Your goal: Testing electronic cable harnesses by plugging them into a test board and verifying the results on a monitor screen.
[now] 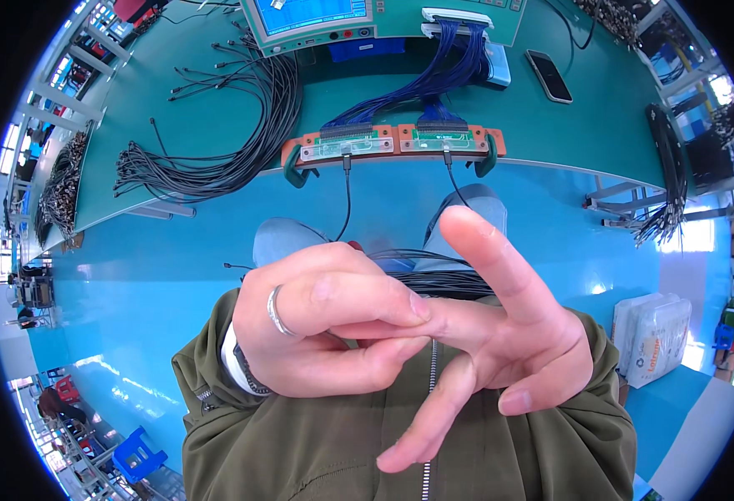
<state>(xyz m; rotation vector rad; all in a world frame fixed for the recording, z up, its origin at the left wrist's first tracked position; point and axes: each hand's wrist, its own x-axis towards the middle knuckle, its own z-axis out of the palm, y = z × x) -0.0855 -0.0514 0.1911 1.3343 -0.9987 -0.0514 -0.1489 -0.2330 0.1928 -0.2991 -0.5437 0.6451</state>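
My left hand (321, 326), with a ring on one finger, is closed in a pinch around a finger of my right hand, above my lap. My right hand (521, 334) holds nothing; its other fingers spread apart. Beneath both hands a bundle of black cables (446, 284) lies across my lap, partly hidden by them. At the table's near edge are two green circuit boards (346, 147) on an orange base (396, 140). One black cable (348, 196) is plugged into the left board and another (452, 177) into the right; both hang toward my lap.
A tester with a screen (312, 18) stands at the back, joined to the boards by dark blue wires (408, 88). A large bundle of black cables (258, 125) lies left on the green table (542, 129); a phone (549, 77) lies right. More cables (671, 167) hang over the right edge.
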